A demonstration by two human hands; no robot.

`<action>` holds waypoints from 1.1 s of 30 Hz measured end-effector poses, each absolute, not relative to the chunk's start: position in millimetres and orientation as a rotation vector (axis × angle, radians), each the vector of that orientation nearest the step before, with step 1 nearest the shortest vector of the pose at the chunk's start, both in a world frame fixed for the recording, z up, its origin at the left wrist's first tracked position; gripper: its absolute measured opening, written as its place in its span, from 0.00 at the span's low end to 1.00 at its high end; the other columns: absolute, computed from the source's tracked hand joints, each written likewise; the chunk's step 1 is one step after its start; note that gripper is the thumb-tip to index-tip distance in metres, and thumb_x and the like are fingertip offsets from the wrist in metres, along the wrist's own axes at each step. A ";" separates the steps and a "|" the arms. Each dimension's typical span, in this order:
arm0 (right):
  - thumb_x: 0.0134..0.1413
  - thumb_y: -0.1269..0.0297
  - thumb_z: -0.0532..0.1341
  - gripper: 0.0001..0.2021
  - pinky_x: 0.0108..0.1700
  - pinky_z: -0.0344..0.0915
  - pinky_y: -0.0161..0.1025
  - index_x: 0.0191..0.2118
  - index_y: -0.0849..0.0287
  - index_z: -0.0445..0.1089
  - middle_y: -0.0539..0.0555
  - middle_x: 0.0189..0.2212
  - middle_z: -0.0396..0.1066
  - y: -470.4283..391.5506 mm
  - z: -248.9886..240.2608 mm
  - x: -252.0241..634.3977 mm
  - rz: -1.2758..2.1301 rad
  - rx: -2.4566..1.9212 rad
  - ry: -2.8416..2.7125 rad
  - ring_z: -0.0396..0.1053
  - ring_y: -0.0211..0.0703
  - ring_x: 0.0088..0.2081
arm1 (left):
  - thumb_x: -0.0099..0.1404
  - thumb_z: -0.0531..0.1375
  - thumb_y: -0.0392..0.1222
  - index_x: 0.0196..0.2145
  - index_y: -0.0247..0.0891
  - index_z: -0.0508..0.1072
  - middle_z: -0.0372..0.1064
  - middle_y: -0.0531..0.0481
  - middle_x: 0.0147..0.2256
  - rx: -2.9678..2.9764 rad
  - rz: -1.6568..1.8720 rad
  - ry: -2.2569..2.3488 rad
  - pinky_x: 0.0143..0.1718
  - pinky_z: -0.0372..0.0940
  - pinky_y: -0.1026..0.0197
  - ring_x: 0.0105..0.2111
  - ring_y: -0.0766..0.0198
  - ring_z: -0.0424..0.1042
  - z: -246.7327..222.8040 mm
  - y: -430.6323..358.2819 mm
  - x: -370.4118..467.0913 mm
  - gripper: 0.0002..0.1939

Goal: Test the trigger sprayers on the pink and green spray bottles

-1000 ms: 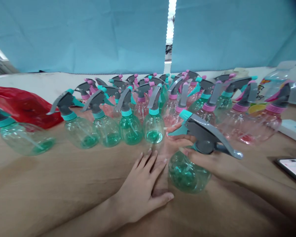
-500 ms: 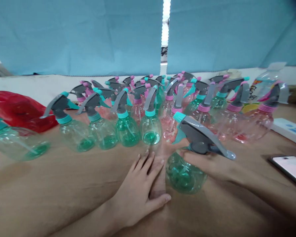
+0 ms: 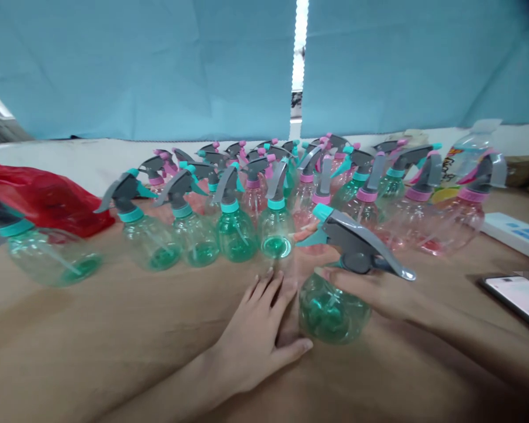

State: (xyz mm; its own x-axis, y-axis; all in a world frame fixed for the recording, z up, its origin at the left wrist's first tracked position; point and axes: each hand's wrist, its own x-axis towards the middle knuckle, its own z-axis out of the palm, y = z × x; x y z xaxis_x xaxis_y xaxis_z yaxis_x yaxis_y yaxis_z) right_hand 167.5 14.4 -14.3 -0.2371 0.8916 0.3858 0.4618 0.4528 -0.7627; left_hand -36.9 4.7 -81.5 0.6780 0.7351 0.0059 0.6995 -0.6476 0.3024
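My right hand (image 3: 357, 285) is wrapped round the neck of a green spray bottle (image 3: 332, 311) with a grey and turquoise spray head. The bottle stands close in front of me, its turquoise nozzle pointing away to the left. Flat on the brown table (image 3: 114, 341) lies my left hand (image 3: 260, 329), fingers spread, just left of that bottle and holding nothing. Beyond my fingertips is another green spray bottle (image 3: 276, 232). More green bottles stand in a row to its left, and pink spray bottles (image 3: 452, 220) are at the right.
Several more spray bottles crowd the back. At the far left lies a red plastic bag (image 3: 57, 200). On the right are a large clear bottle (image 3: 471, 147), a white and blue box (image 3: 514, 232) and a phone (image 3: 520, 299). A blue sheet (image 3: 136, 70) hangs behind.
The view has shifted slightly, so the left-side bottles and red bag appear further right. My right hand keeps its grip on the green bottle, and my left hand stays flat.
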 end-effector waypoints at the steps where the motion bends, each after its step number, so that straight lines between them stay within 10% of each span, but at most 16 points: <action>1: 0.44 0.66 0.55 0.08 0.24 0.68 0.39 0.33 0.51 0.69 0.49 0.21 0.68 13.7 -14.2 165.0 0.685 -1.122 -1.842 0.67 0.42 0.22 | 0.64 0.55 0.62 0.65 0.36 0.49 0.46 0.38 0.65 2.593 0.197 1.152 0.61 0.44 0.39 0.64 0.45 0.44 -80.4 4.4 -37.6 0.40; 12: 0.51 0.66 0.62 0.20 0.47 0.71 0.44 0.50 0.49 0.61 0.52 0.51 0.68 3.2 -22.0 109.0 0.971 -0.813 -1.772 0.71 0.45 0.47 | 0.62 0.60 0.58 0.65 0.42 0.39 0.49 0.38 0.63 2.390 0.427 1.229 0.58 0.53 0.41 0.61 0.46 0.52 -60.7 -38.1 -79.8 0.44; 33: 0.46 0.54 0.66 0.31 0.41 0.69 0.45 0.56 0.49 0.59 0.52 0.44 0.71 15.8 -2.4 -77.0 1.002 -0.553 -2.124 0.71 0.46 0.41 | 0.62 0.61 0.56 0.53 0.46 0.61 0.59 0.46 0.51 2.289 1.239 1.857 0.52 0.61 0.47 0.52 0.49 0.62 -64.0 -66.4 -224.9 0.26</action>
State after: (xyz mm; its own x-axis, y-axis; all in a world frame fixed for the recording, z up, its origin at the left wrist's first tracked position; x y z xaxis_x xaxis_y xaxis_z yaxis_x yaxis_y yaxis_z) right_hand -77.0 15.8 -2.4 -0.6543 0.6288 0.4202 0.0759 0.6074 -0.7907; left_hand -224.9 -66.4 -64.0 0.0258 0.8096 0.5865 0.8524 -0.3243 0.4102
